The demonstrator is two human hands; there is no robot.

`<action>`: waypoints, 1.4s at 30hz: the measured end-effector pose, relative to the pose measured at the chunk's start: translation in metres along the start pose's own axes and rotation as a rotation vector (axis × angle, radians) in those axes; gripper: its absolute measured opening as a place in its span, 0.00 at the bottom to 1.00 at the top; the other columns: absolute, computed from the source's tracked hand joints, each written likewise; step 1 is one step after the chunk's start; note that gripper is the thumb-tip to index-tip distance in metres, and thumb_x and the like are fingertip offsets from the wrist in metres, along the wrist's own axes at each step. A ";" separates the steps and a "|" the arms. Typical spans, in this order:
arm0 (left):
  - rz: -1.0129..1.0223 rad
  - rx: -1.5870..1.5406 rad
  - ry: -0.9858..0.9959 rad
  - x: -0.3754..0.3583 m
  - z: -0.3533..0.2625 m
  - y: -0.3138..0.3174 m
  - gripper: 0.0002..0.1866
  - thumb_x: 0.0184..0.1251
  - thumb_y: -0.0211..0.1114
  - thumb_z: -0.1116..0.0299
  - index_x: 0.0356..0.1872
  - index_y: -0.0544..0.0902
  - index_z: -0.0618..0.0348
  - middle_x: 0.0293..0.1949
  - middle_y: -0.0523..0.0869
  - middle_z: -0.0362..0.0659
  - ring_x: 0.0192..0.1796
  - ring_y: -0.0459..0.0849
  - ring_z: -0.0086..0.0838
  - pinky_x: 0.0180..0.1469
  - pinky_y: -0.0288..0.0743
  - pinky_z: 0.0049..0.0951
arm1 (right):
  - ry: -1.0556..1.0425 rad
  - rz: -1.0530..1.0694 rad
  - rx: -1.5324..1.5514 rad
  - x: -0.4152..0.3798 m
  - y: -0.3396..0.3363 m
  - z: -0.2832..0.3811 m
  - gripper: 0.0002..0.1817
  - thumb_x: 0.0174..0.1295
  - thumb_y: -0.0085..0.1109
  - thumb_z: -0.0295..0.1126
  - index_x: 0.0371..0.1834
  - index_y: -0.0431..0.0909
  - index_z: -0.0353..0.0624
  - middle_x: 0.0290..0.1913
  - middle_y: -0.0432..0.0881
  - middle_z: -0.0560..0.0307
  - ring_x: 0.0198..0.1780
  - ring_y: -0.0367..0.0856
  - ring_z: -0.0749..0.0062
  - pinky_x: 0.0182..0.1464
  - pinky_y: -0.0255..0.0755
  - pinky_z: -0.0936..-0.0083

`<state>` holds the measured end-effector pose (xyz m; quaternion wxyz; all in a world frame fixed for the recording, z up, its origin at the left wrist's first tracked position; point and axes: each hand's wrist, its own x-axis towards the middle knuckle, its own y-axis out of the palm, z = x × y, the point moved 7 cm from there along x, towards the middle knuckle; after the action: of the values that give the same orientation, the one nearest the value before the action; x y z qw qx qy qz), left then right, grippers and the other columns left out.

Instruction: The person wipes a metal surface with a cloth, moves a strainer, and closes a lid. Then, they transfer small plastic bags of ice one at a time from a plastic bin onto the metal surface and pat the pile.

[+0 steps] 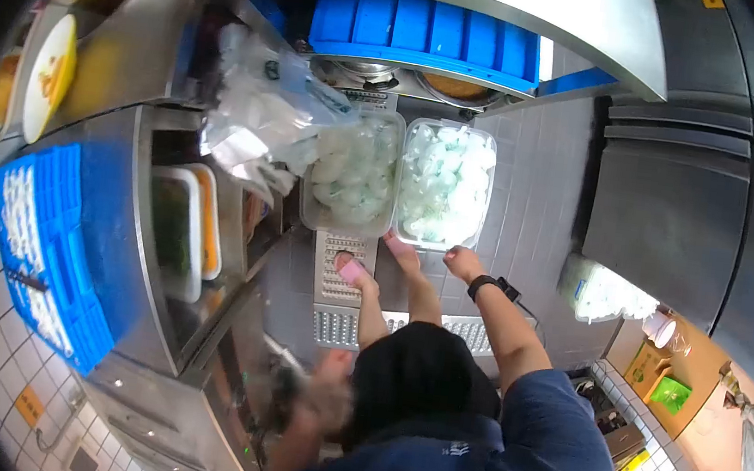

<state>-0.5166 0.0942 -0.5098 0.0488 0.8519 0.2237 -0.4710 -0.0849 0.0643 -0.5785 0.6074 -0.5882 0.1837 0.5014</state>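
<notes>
Two clear plastic tubs stand side by side on the floor ahead of my feet. The left tub [312,196] and the right tub [494,170] are filled with pale, whitish-green bundles whose kind I cannot make out. My right hand [462,264], with a black band on its wrist, is closed at the near rim of the right tub. Down by my left side, my left hand [325,402] is smeared by motion, so its fingers do not show clearly. A crumpled clear plastic bag [266,111] hangs beside the left tub, partly covering it.
Blue bins [428,32] sit under the counter ahead. On the left are a steel counter [142,218] with trays inside and a blue container [58,255]. Steel cabinet doors [670,194] stand on the right, near another bag of pale pieces [607,294]. A metal drain grate [340,310] runs underfoot.
</notes>
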 end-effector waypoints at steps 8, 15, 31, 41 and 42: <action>-0.175 -0.078 -0.098 0.004 -0.043 0.009 0.18 0.61 0.57 0.54 0.34 0.77 0.62 0.33 0.81 0.47 0.37 0.80 0.32 0.36 0.74 0.33 | 0.477 0.093 0.811 0.134 0.040 -0.038 0.20 0.59 0.54 0.46 0.45 0.74 0.40 0.32 0.80 0.56 0.32 0.81 0.72 0.30 0.75 0.72; -0.059 0.168 -0.370 0.058 0.041 0.046 0.12 0.65 0.51 0.64 0.35 0.79 0.62 0.33 0.80 0.49 0.32 0.77 0.33 0.36 0.71 0.33 | 0.193 -0.155 0.859 0.165 0.032 -0.039 0.14 0.61 0.52 0.38 0.37 0.75 0.37 0.31 0.81 0.55 0.30 0.80 0.71 0.35 0.73 0.74; -0.350 -0.304 -0.244 0.228 0.019 -0.030 0.15 0.64 0.58 0.64 0.46 0.77 0.63 0.41 0.81 0.43 0.47 0.78 0.28 0.50 0.70 0.25 | -0.158 -0.733 0.035 0.163 -0.055 0.005 0.10 0.54 0.55 0.30 0.40 0.76 0.43 0.35 0.80 0.50 0.32 0.79 0.56 0.37 0.73 0.65; -0.327 -1.411 -0.187 0.365 0.059 -0.010 0.07 0.58 0.62 0.71 0.37 0.74 0.52 0.31 0.77 0.36 0.35 0.77 0.24 0.38 0.69 0.22 | -0.315 -0.429 0.351 0.157 0.007 0.049 0.09 0.57 0.54 0.25 0.41 0.75 0.38 0.33 0.79 0.54 0.30 0.77 0.74 0.33 0.72 0.78; -0.349 -1.450 -0.207 0.370 0.059 -0.004 0.07 0.59 0.61 0.71 0.37 0.74 0.52 0.32 0.77 0.37 0.36 0.77 0.25 0.38 0.70 0.22 | -0.314 -0.403 0.391 0.159 0.013 0.051 0.09 0.58 0.53 0.25 0.42 0.75 0.38 0.33 0.79 0.54 0.31 0.77 0.74 0.33 0.72 0.79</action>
<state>-0.3958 0.2041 -0.8471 0.5431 0.5099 0.6037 -0.2840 -0.0462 0.1699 -0.7025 0.8171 -0.4002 0.0604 0.4107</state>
